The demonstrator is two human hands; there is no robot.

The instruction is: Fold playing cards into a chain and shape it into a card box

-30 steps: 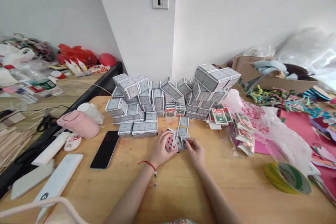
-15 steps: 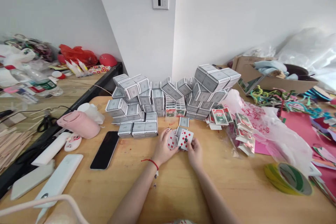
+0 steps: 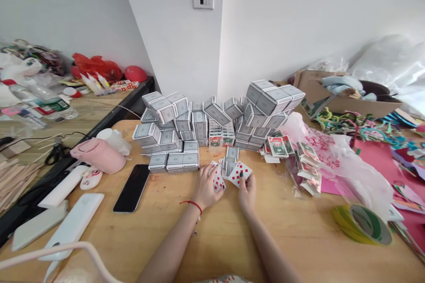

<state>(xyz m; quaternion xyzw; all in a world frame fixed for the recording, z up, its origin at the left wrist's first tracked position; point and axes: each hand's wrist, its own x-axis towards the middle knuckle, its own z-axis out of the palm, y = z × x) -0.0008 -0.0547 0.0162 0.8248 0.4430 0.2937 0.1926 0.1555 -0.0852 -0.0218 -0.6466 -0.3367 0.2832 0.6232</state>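
Face-up playing cards with red diamonds (image 3: pixel 217 180) are gripped by my left hand (image 3: pixel 206 189), its thumb along their lower edge. My right hand (image 3: pixel 247 192) pinches another diamond card (image 3: pixel 236 174), tilted to the right, with the thumb on its face. How many cards each hand holds, I cannot tell. Between and just beyond the hands, grey-backed cards (image 3: pixel 231 154) lie face down on the table. Behind them stand stacked grey card-back bundles (image 3: pixel 183 160), piled in a rough wall.
On the left lie a black phone (image 3: pixel 132 188), a white power bank (image 3: pixel 73 225) and a pink pouch (image 3: pixel 98 154). Green-and-red card boxes (image 3: pixel 277 147), a plastic bag (image 3: pixel 352 163) and a yellow tape roll (image 3: pixel 363 224) are on the right. A cardboard box (image 3: pixel 361 105) stands behind.
The right hand's card has moved away from the left hand's cards and tilted further right, opening a gap between them. The left hand stays nearly in place.
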